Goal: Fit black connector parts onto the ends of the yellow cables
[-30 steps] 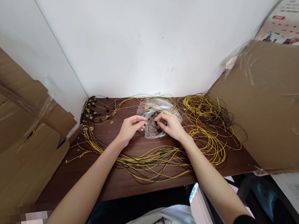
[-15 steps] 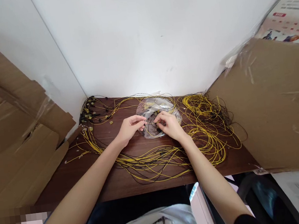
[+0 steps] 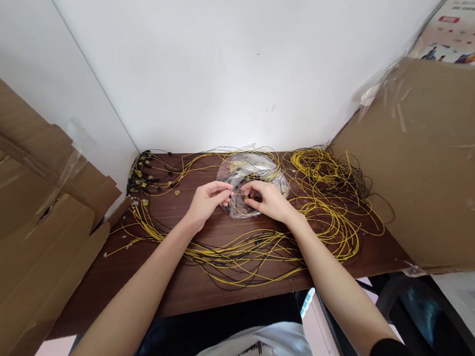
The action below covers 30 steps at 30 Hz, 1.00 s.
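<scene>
Over a clear plastic bag (image 3: 232,166), both my hands are pinched with their fingertips close together. My left hand (image 3: 209,204) is closed on the end of a thin wire, where a small dark tip shows at the fingers. My right hand (image 3: 267,200) pinches a small dark and yellow piece (image 3: 247,197), too small to name surely. Thin yellow and black wires (image 3: 238,253) run in a loose bundle below the hands, partly under my forearms. Some wire also shows inside or over the bag.
Tangled yellow and black wire (image 3: 332,227) lies at the right of the brown table (image 3: 183,300). Wire ends with small black and yellow parts (image 3: 143,169) cluster at the back left. Cardboard sheets (image 3: 436,176) flank both sides, and a white wall (image 3: 223,58) stands behind.
My right hand has moved slightly left, nearer to my left hand, and the small piece shows more clearly at its fingertips. My left hand stays almost where it was.
</scene>
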Each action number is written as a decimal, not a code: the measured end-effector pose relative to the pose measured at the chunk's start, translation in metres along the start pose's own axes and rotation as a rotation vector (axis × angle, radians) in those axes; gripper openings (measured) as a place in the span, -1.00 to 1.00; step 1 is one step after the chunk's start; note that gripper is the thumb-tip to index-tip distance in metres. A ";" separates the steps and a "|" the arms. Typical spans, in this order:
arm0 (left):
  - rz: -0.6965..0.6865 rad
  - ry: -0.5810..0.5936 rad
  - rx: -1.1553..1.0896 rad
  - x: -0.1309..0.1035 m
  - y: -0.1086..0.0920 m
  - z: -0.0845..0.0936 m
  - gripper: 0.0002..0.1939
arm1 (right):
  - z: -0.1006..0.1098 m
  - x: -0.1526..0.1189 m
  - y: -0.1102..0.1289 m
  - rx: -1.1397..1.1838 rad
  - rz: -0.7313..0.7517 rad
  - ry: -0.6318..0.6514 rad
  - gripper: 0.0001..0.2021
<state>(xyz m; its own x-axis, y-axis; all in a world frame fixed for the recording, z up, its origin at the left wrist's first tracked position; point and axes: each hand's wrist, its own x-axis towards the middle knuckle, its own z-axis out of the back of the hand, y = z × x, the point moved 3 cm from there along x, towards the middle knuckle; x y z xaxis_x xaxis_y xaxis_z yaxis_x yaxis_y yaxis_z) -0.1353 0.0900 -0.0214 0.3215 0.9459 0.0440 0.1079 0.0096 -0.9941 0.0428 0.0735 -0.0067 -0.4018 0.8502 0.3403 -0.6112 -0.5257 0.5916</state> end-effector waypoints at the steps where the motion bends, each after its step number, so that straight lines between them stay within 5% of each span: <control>1: 0.000 0.001 0.000 0.000 0.000 0.000 -0.67 | 0.001 0.000 0.000 0.019 -0.002 -0.006 -0.74; 9: 0.008 0.002 -0.011 0.000 -0.001 0.000 -0.68 | 0.013 -0.003 -0.009 0.000 -0.029 -0.017 -0.65; 24: 0.003 -0.001 -0.013 -0.002 -0.003 -0.001 -0.69 | 0.007 -0.001 -0.009 -0.068 -0.040 0.027 -0.90; 30: -0.029 0.009 0.033 -0.002 -0.004 -0.004 -0.71 | 0.012 -0.002 0.004 0.283 -0.134 -0.142 -0.88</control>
<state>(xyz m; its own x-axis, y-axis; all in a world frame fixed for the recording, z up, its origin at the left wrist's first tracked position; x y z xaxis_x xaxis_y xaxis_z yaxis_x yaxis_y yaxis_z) -0.1329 0.0869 -0.0175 0.3271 0.9421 0.0734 0.0862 0.0476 -0.9951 0.0493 0.0701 0.0036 -0.2195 0.9171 0.3329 -0.4302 -0.3972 0.8106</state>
